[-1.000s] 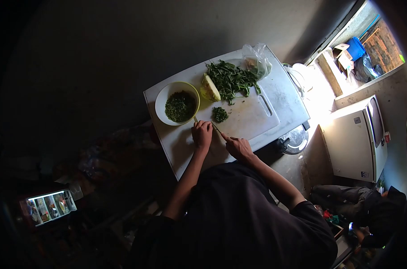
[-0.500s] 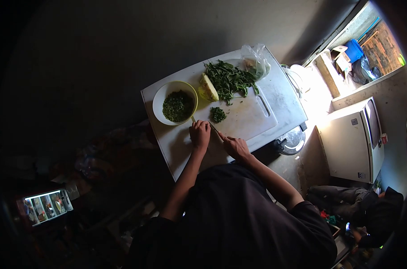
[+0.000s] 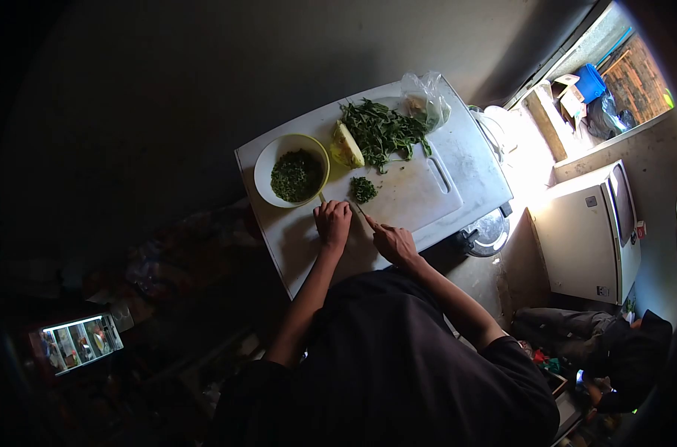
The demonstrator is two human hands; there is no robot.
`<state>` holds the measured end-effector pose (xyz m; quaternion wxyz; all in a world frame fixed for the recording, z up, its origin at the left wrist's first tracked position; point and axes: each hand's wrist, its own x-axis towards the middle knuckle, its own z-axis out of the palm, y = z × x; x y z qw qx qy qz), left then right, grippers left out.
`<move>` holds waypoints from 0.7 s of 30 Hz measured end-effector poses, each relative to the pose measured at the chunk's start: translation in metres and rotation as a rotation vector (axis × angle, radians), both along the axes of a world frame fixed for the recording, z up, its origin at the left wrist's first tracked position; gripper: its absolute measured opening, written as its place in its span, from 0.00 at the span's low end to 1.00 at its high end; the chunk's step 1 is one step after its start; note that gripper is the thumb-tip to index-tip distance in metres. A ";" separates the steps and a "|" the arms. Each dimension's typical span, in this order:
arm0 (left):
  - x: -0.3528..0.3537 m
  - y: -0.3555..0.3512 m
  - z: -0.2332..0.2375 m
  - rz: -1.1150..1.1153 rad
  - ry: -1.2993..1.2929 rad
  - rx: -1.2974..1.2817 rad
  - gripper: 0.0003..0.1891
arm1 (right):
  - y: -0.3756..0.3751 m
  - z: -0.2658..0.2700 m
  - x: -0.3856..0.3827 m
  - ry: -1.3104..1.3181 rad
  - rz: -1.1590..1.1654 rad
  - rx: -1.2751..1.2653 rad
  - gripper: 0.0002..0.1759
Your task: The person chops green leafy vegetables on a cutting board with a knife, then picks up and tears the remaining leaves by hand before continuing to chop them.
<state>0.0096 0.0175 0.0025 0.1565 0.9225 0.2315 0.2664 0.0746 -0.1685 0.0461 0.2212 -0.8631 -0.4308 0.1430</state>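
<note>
My right hand (image 3: 396, 244) is closed round the handle of a knife (image 3: 361, 213), whose blade points up and left towards my left hand. My left hand (image 3: 332, 222) has its fingers curled down beside the blade tip, at the lower left of the white cutting board (image 3: 416, 205). What those fingers hold, if anything, is hidden; a small pale piece shows just above them. A little pile of chopped greens (image 3: 364, 190) lies on the board above the knife. Up and left of my hands, a yellow-rimmed bowl (image 3: 265, 173) contains more chopped greens (image 3: 296, 176).
Leafy greens (image 3: 383, 132) are heaped at the board's far side, next to a pale cut vegetable (image 3: 346, 146) on yellow wrapping. A clear plastic bag (image 3: 426, 100) sits at the table's far corner. Right of the table stands a white fridge (image 3: 580, 231); a person (image 3: 629, 350) is lower right.
The knife and my right hand have shifted slightly to the right, leaving a wider gap from my left hand. My left fingers have moved very little.
</note>
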 end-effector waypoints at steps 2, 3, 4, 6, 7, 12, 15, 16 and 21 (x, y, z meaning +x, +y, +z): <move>0.001 -0.001 -0.002 0.005 0.001 0.008 0.02 | -0.002 0.001 -0.002 0.008 0.016 0.007 0.33; 0.002 -0.001 -0.001 0.002 -0.011 0.018 0.02 | -0.002 0.000 -0.002 0.007 0.015 0.009 0.33; 0.000 -0.001 -0.001 -0.001 -0.019 0.026 0.02 | -0.003 -0.001 -0.003 0.014 0.021 0.023 0.33; -0.001 -0.001 0.001 -0.004 -0.025 0.017 0.02 | -0.003 -0.001 -0.003 0.020 0.025 0.039 0.33; -0.001 -0.001 0.002 -0.005 -0.030 0.006 0.02 | -0.004 0.000 -0.003 0.017 0.043 0.020 0.34; -0.003 0.000 0.007 0.049 0.029 -0.076 0.02 | -0.003 0.005 -0.007 0.036 0.052 -0.004 0.34; -0.003 0.000 0.005 0.053 0.031 -0.098 0.02 | -0.004 0.003 -0.008 0.032 0.066 -0.006 0.34; -0.003 0.001 0.003 0.041 0.030 -0.097 0.03 | -0.004 0.001 -0.007 0.037 0.073 -0.014 0.34; -0.006 -0.001 0.002 0.035 0.011 -0.088 0.03 | 0.003 -0.024 -0.002 0.043 0.085 -0.020 0.37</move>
